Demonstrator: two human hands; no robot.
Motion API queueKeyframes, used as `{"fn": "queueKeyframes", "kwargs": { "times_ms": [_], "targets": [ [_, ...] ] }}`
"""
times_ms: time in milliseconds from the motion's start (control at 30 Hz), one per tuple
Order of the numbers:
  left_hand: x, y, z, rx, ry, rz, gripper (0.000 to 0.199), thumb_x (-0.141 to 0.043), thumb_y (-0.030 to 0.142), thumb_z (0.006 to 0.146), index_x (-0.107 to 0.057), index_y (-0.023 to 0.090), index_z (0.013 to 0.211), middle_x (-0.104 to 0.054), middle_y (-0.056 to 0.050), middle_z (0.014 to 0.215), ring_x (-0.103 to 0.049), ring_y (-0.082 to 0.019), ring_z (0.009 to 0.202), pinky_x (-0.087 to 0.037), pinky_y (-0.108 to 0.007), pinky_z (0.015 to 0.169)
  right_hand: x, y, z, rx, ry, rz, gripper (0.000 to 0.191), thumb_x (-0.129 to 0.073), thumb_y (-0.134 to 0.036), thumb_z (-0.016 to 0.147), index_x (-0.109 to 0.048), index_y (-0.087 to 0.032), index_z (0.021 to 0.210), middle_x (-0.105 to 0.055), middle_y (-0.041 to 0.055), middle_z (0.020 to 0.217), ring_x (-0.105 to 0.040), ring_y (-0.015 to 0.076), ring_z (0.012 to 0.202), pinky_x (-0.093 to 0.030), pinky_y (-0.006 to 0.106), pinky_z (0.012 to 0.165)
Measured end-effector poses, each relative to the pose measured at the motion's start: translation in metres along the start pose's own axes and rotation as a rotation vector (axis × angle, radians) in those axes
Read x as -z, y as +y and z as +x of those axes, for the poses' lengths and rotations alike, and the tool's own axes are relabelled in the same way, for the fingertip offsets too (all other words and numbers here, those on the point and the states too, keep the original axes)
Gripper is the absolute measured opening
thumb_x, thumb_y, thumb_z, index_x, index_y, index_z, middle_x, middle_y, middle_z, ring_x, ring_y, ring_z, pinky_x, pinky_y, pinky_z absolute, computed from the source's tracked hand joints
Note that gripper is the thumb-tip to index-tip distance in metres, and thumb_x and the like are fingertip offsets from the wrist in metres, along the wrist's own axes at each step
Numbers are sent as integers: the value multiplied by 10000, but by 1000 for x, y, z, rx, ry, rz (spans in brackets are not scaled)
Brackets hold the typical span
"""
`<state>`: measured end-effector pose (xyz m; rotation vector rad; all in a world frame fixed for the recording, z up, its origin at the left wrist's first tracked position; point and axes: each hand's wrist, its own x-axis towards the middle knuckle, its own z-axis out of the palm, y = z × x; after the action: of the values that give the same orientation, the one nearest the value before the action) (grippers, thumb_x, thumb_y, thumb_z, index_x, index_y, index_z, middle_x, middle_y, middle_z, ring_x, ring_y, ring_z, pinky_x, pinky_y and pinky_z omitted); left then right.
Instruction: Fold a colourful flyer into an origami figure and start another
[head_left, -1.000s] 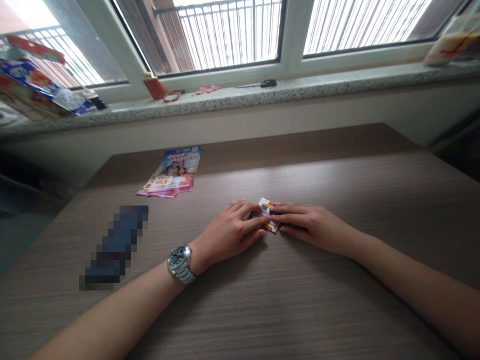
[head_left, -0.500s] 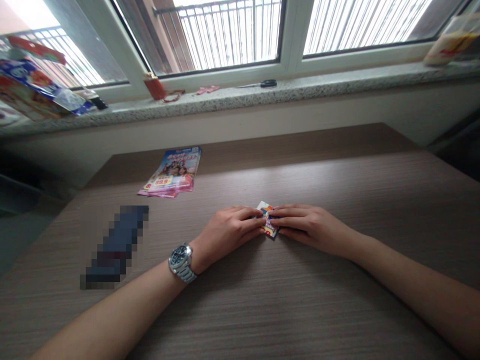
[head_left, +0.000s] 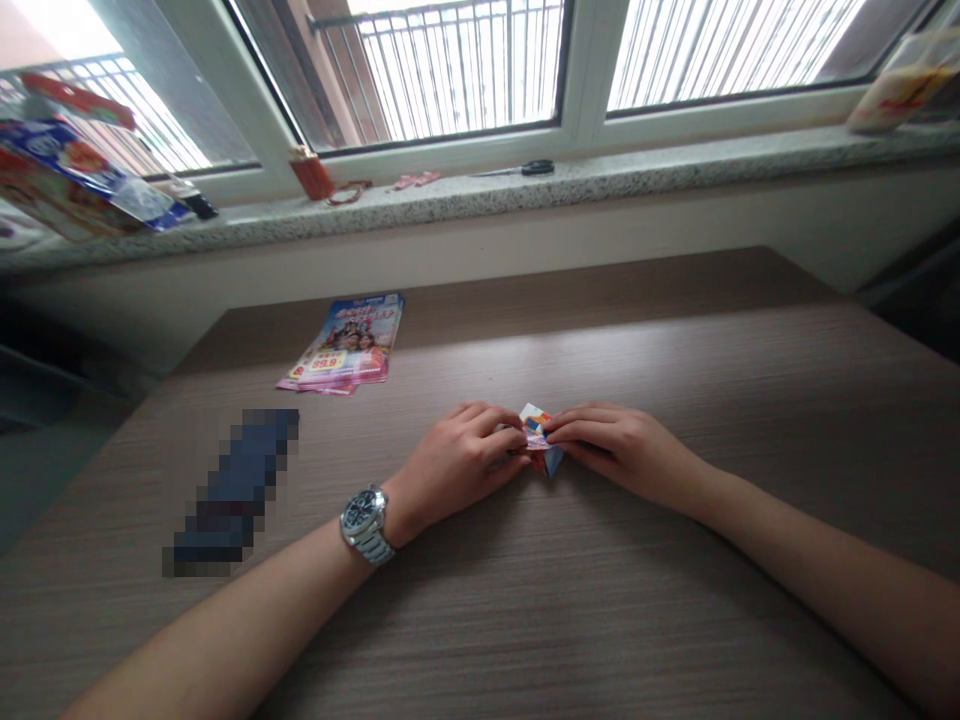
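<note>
A small folded paper (head_left: 537, 424), printed in bright colours with a white corner, is between my hands over the middle of the table (head_left: 600, 600). My left hand (head_left: 480, 445) has its fingers curled onto the paper's left side; a silver watch (head_left: 366, 522) is on that wrist. From the other side, my right hand (head_left: 611, 440) pinches the right edge with thumb and fingertips. The near part of the paper is bent up, and a bluish face shows below the fold. Fingers cover part of both sides.
A stack of printed flyers (head_left: 349, 340) lies at the table's back left. Closer on the left is a dark pixelated object (head_left: 236, 490). Scissors (head_left: 536, 168), a red lighter-like item (head_left: 312, 175) and colourful packaging (head_left: 82, 170) rest on the stone windowsill (head_left: 637, 180).
The paper lay flat under my fingertips before; its near part is now lifted and folded. My fingers have curled in around its edges.
</note>
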<state>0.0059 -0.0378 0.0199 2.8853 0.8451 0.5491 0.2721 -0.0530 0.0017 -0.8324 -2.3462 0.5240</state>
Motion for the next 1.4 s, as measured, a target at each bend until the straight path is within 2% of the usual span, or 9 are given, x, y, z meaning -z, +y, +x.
{"fn": "queueKeyframes", "kwargs": {
  "times_ms": [300, 500, 733, 900, 967, 1133, 1267, 1400],
  "targets": [
    [-2, -1, 1, 93, 21, 47, 193, -573, 338, 1018, -674, 186, 954, -686, -68, 1015, -622, -206, 915, -497, -370, 861, 0, -1, 1, -22, 50, -21, 205, -556, -220, 1014, -715, -262, 1137, -767, 63, 1125, -703, 221, 1044, -565, 394, 930],
    [-7, -3, 2, 146, 64, -24, 137, -633, 313, 985, -684, 191, 948, -677, -66, 1055, -608, -224, 974, -504, -396, 892, 0, -2, 2, -66, 69, -73, 196, -561, -258, 1014, -705, -239, 1147, -757, 75, 1021, -702, 214, 916, -561, 343, 801],
    [-8, -2, 5, 208, 95, -65, 111, -635, 270, 980, -687, 188, 928, -674, -68, 1070, -605, -225, 988, -512, -415, 900, -5, -2, 5, -246, 137, -23, 134, -605, -248, 985, -683, -252, 1094, -771, 23, 977, -718, 171, 800, -565, 281, 711],
    [-10, -2, 7, 233, 107, -96, 87, -641, 249, 967, -693, 190, 930, -666, -66, 1093, -605, -229, 1015, -515, -432, 934, -9, 0, 8, -269, 189, -41, 66, -626, -252, 974, -656, -250, 1032, -746, 4, 889, -687, 155, 706, -555, 269, 655],
    [-11, -3, 7, 251, 114, -102, 91, -642, 254, 964, -697, 192, 925, -657, -68, 1125, -593, -237, 1050, -511, -439, 955, -9, 1, 8, -249, 182, -64, 83, -608, -259, 989, -665, -250, 1048, -741, 15, 917, -690, 160, 729, -561, 283, 683],
    [-11, -2, 8, 281, 98, -95, 150, -626, 293, 976, -692, 190, 890, -645, -73, 1142, -579, -245, 1078, -499, -437, 972, -9, 2, 9, -161, 132, -113, 243, -526, -223, 1031, -682, -253, 1214, -723, 73, 1110, -703, 206, 967, -572, 340, 846],
    [-11, -2, 9, 294, 101, -41, 132, -643, 311, 966, -667, 184, 942, -648, -80, 1159, -582, -249, 1072, -490, -432, 969, -12, 4, 8, -133, 124, -136, 287, -499, -212, 1036, -694, -256, 1242, -698, 95, 1163, -696, 222, 1007, -580, 366, 873],
    [-12, -3, 9, 251, 120, 0, 150, -611, 297, 999, -671, 218, 1111, -667, -74, 1190, -594, -243, 1084, -479, -411, 949, -14, 6, 9, -129, 114, -134, 293, -492, -209, 1036, -701, -252, 1237, -668, 105, 1184, -690, 214, 952, -579, 382, 860]
  ]
}}
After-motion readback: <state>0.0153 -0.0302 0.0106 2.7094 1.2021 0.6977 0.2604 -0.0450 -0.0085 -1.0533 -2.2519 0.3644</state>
